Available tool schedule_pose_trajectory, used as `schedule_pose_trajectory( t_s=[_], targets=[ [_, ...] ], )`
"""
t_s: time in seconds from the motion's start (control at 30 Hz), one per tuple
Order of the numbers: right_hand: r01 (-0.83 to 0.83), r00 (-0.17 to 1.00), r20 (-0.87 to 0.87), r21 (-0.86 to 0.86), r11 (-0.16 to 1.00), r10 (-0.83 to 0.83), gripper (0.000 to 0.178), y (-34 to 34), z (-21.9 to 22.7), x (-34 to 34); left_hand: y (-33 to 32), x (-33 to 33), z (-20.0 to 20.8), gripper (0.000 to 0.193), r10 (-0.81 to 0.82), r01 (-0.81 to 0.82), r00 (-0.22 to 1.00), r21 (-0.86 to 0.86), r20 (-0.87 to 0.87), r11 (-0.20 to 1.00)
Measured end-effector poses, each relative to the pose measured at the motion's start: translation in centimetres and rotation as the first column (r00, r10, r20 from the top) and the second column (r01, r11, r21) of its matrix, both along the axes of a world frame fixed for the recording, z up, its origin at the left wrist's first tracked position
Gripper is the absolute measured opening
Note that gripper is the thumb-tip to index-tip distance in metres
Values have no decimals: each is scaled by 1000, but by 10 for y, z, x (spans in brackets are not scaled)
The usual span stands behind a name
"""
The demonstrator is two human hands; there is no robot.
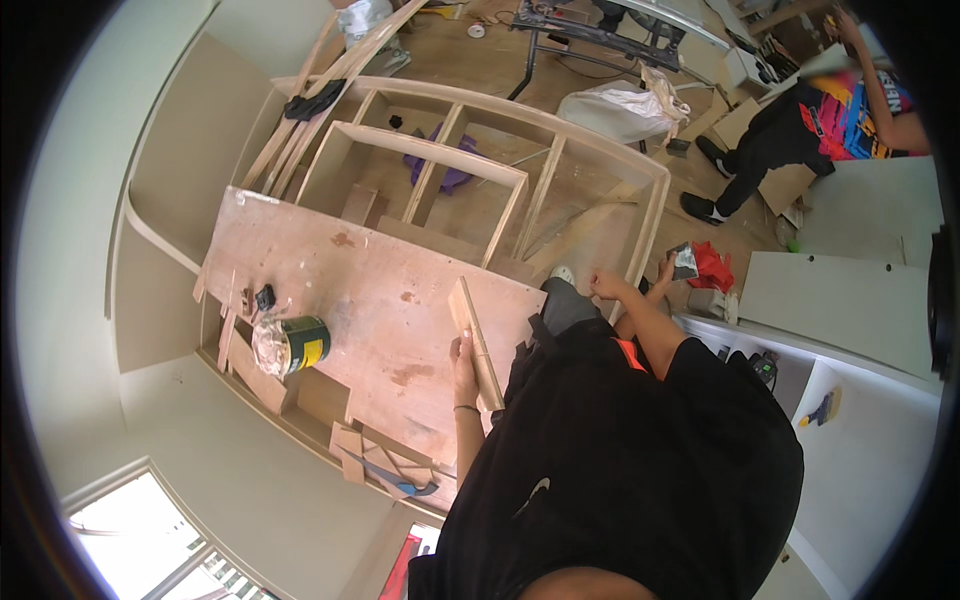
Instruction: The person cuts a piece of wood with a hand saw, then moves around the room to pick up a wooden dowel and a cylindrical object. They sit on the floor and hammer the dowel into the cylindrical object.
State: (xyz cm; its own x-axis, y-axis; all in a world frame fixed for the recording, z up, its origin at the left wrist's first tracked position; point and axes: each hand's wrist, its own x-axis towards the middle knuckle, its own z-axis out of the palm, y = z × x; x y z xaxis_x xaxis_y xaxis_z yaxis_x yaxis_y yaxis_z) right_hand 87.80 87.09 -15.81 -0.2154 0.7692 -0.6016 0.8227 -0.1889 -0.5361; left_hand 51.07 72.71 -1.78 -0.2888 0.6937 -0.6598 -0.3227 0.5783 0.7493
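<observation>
My left hand [465, 370], a dark band at its wrist, is closed around a narrow wooden board [477, 345], tilted above a pinkish plywood panel [380, 290]. Near the panel's right end, my right hand [606, 285] is held with its fingers curled in; whatever is in them, if anything, cannot be made out. Standing on the panel, left of the board, is a green and yellow tub [305, 343] with pale, messy material at its mouth. A small black object [265, 297] lies beside it.
Open wooden framing [455, 150] extends beyond the panel. Past my right forearm, another hand [667, 268] shows beside a grey flat blade [684, 262]; its owner is unclear. A person in black trousers [765, 140] is at far right. White cabinet panels [850, 310] flank my right side.
</observation>
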Motion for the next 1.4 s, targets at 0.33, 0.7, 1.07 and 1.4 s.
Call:
schedule_pose_trajectory(
  t_s=[0.33, 0.7, 1.07, 1.4],
  targets=[
    [138, 986, 107, -92, 986, -128, 26, 76, -15, 116, 136, 75, -2, 31, -33, 13, 986, 120, 162, 993],
    [349, 937, 38, -16, 937, -348, 32, 181, -32, 238, 338, 197, 17, 36, -205, 195, 972, 96, 116, 976],
    [457, 887, -79, 17, 889, -455, 28, 184, -25, 247, 444, 254, 27, 64, -439, 436, 899, 142, -18, 888],
    [481, 876, 38, -126, 868, -480, 32, 164, 19, 275, 561, 322, 8, 82, -523, 584, 802, 198, -289, 787]
  ],
)
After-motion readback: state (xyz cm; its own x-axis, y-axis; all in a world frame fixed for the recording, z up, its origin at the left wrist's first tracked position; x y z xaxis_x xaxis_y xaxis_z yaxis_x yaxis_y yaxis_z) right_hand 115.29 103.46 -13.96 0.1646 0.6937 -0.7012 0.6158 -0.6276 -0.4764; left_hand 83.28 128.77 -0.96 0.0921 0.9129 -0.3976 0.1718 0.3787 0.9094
